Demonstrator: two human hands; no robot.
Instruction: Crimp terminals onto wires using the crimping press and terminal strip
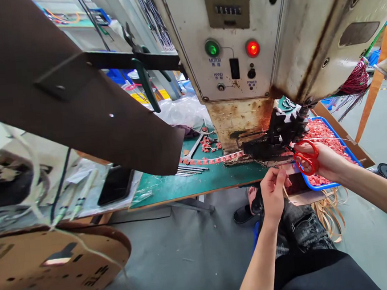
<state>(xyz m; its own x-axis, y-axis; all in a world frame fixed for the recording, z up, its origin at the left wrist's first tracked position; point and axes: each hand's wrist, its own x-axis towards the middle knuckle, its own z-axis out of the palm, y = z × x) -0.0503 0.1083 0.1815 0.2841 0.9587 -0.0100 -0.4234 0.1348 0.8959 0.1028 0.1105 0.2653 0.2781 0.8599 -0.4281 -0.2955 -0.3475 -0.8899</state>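
My right hand (327, 159) grips a pair of scissors with red handles (307, 157), its fingers in and around the loops. The scissor blades point left to the dark press head (279, 133) of a crimping machine and are mostly hidden. Just below and left, my left hand (272, 190) is closed in a pinch on a thin tan strip (286, 195). A band of pink-red pieces (214, 159) runs along the bench into the press head from the left.
A blue tray (351, 152) of small pink-red pieces stands right of the press. Tan strips (330, 219) hang below it. The machine's counter panel (228, 10) shows lit green and red lamps. A brown guide plate (111, 115) crosses the left; a cardboard reel (56, 272) sits below.
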